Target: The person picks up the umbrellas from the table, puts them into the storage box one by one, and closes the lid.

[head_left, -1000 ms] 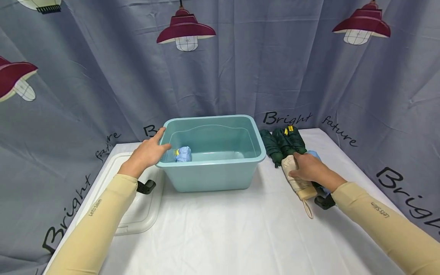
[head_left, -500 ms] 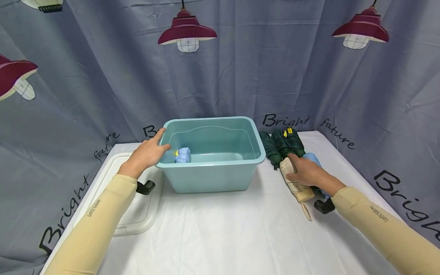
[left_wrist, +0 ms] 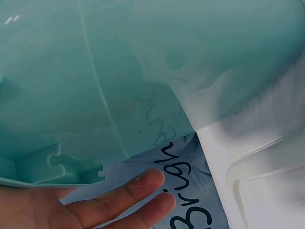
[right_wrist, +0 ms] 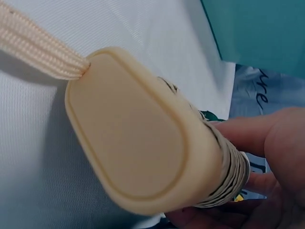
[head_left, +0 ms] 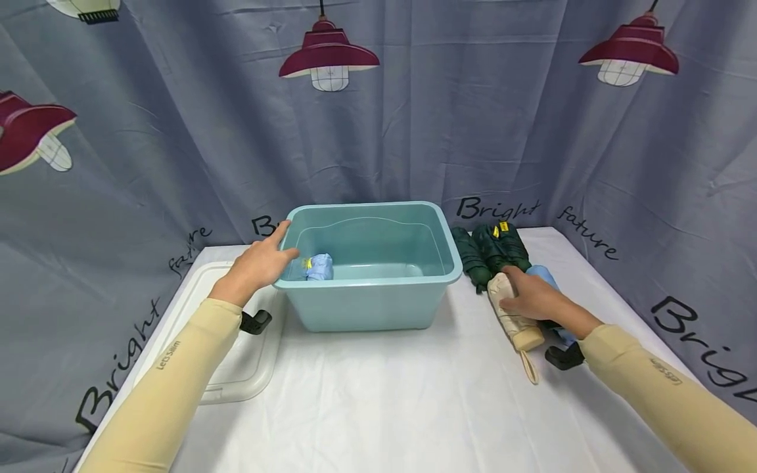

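My left hand (head_left: 260, 268) holds the left rim of a teal plastic storage bin (head_left: 362, 307), thumb on the inner side. The left wrist view shows some of its fingers (left_wrist: 119, 198) outside the bin wall (left_wrist: 62, 95), below the rim. At the right, my right hand (head_left: 541, 299) grips a beige folded umbrella (head_left: 512, 315) lying on the white table. Up close in the right wrist view are the umbrella's oval handle end (right_wrist: 128, 129) and cord loop (right_wrist: 43, 43); the hand (right_wrist: 286, 157) is around its wrapped fabric.
A small light blue bundle (head_left: 320, 267) lies inside the bin at left. Several dark green folded umbrellas (head_left: 491, 249) lie right of the bin. A light blue one (head_left: 543, 274) is partly hidden behind the right hand. A whitish lid (head_left: 236, 374) lies under the left arm.
The right hand stays on the beige umbrella, with slightly more of the light blue umbrella showing beside it. The left hand keeps its place on the bin rim.
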Demonstrator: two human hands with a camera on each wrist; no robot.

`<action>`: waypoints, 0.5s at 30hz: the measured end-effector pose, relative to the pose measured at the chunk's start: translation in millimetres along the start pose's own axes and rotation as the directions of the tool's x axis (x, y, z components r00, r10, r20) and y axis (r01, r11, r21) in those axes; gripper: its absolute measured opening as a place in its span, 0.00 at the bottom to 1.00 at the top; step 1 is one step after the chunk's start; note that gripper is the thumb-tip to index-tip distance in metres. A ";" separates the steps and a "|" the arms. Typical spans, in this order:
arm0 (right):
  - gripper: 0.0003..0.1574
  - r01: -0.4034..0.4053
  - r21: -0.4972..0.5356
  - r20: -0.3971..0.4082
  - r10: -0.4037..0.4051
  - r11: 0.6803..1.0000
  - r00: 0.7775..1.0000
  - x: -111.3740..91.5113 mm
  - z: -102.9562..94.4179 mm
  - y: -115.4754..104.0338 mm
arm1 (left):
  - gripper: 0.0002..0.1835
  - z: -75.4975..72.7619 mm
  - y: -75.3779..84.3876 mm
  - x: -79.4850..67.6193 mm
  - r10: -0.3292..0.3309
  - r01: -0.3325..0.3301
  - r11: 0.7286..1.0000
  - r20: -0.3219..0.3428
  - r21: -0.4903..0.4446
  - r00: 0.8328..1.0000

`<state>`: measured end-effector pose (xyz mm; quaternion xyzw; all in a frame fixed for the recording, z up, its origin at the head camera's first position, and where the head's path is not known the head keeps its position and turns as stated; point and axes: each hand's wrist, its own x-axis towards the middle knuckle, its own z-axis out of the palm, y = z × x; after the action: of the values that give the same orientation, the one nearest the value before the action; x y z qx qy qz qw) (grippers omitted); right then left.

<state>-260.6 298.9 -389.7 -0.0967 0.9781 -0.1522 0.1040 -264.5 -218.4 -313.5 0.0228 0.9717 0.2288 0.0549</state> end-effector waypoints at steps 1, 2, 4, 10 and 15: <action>0.52 0.002 0.004 -0.001 -0.002 1.000 1.000 -0.6 -0.5 0.0 | 0.42 0.2 0.2 -0.1 0.001 -0.001 1.000 -0.001 0.001 1.000; 0.52 -0.001 0.009 -0.001 0.001 1.000 1.000 -1.4 -1.2 0.0 | 0.42 0.3 0.3 0.0 0.001 -0.001 1.000 -0.001 0.001 1.000; 0.52 -0.007 0.019 0.003 0.007 1.000 1.000 -2.5 -3.1 0.4 | 0.43 0.5 0.3 -0.4 -0.001 0.001 1.000 -0.003 -0.002 1.000; 0.52 -0.001 0.025 -0.008 0.001 1.000 1.000 -6.4 -11.6 0.4 | 0.43 0.7 -0.4 -0.3 0.003 -0.003 1.000 -0.002 -0.008 1.000; 0.53 0.009 0.038 -0.034 -0.007 0.999 0.999 -8.1 -21.6 -5.9 | 0.43 0.7 -1.4 -0.1 0.013 -0.013 1.000 -0.008 -0.020 1.000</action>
<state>-256.9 301.1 -366.3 -0.0961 0.9762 -0.1730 0.0886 -264.4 -219.4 -314.8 0.0278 0.9694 0.2388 0.0495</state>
